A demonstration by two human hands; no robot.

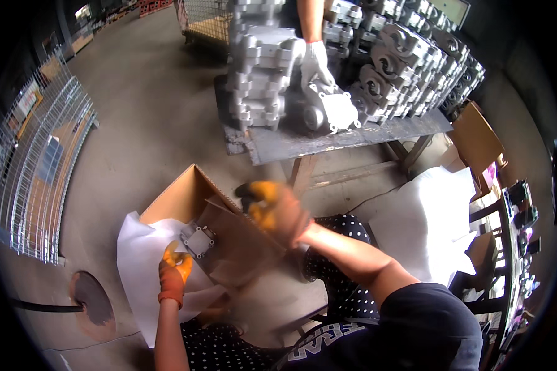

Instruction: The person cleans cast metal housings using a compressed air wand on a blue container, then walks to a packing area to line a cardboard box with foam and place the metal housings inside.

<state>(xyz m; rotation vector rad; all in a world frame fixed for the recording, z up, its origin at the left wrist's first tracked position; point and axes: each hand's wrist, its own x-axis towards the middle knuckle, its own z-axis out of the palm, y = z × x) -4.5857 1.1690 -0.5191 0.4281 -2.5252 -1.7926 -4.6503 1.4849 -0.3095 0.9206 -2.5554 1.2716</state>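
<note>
An open cardboard box (167,193) stands before me, with a white packing sheet (136,247) draped over its left side. A silver cast metal part (199,241) with a flat plate and corner lugs lies inside. My left hand (175,272), in an orange glove, is beside that part over the sheet, its fingers curled; what they hold, if anything, is hidden. My right hand (275,210), gloved in orange with dark fingertips, is above the box's right wall, smeared by motion. Brownish translucent sheeting (235,241) shows along the box's right side.
Stacked silver castings (263,80) fill a dark bench (278,147) ahead. Another person's white-gloved hand (317,65) touches a casting (337,111) there. White sheets (424,216) lie at right, beside a rack (507,260) of small items. A wire cage (43,154) stands left, near a round base (93,303).
</note>
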